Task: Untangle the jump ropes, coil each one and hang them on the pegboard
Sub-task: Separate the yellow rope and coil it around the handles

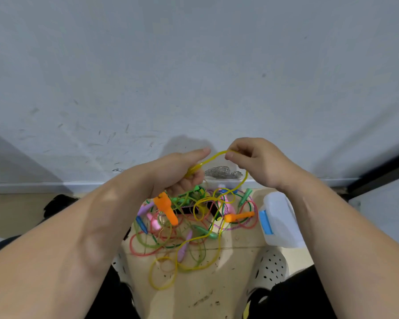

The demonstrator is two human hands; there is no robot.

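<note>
**Lifting one yellow rope out of the knot**

The person holds both hands raised above the pile, close to the grey wall (194,65). The left hand (180,173) is curled round a gathered bunch of the yellow rope (213,157), forefinger stretched out straight. The right hand (256,162) pinches the same cord between thumb and fingertips. The short span between them arcs upward. This looks like feeding the cord from hand to hand, so that freed length collects as loops in the left hand while the right guides it.

An orange handle (165,208) hangs just below the left hand. It cannot be told whether the fingers grip it or it dangles from the cord.

From the right hand the yellow cord drops into the tangle (182,229) on the tan floor (228,284), between the person's knees. There it winds among green, red and pinkish cords, with one loose yellow ring lying nearest the viewer. A second orange handle (238,217) lies in the right part of the pile and is probably this rope's other end.

The crossings stand in the way. A hard pull would likely cinch them, so each loop needs easing through. Green, purple and blue handles in the heap could also snag.

A white plastic container (279,224) sits just beside the pile, under the right forearm. No pegboard is in view.
</note>
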